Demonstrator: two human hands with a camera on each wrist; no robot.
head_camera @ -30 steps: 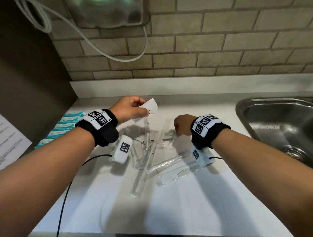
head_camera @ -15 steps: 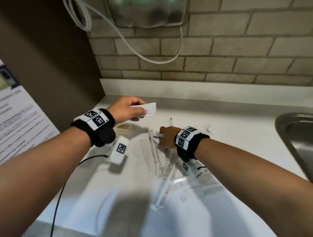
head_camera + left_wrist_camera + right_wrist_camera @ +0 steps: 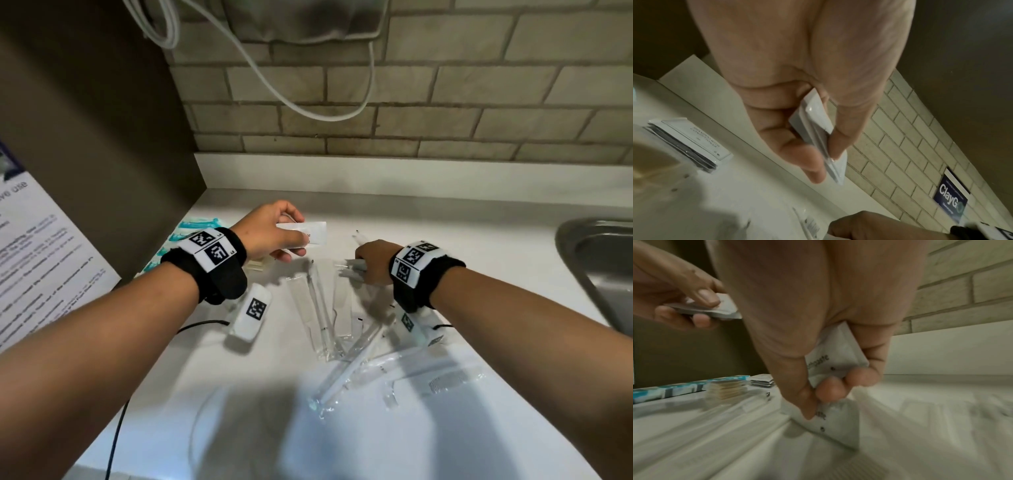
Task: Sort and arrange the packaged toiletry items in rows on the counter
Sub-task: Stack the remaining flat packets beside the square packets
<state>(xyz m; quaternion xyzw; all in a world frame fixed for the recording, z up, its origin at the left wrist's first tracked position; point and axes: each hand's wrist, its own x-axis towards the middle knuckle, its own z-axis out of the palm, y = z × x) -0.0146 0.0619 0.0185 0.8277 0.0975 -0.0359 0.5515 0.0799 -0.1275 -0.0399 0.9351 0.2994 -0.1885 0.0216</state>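
Note:
My left hand [image 3: 274, 233] hovers above the counter's back left and pinches a small stack of flat white sachets [image 3: 308, 233] [image 3: 818, 138] between thumb and fingers. My right hand [image 3: 373, 260] is down at the pile in the middle and grips a white toothpaste sachet [image 3: 836, 356], with a second one [image 3: 830, 426] under its fingertips. Clear-wrapped toothbrushes [image 3: 322, 315] and a wrapped comb [image 3: 445, 380] lie jumbled on the white counter [image 3: 479, 267] below my right wrist.
Teal-printed packets [image 3: 191, 229] lie in a row along the left wall, with a beige stack [image 3: 725, 389] and a white sachet stack [image 3: 692, 139] beside them. A steel sink [image 3: 603, 270] is at the right. A brick wall with a hanging hose [image 3: 308, 106] stands behind.
My right hand has slid back and left along the pile and taken up toothpaste sachets. The left hand kept its sachets and stayed at the back left. The head view swung left.

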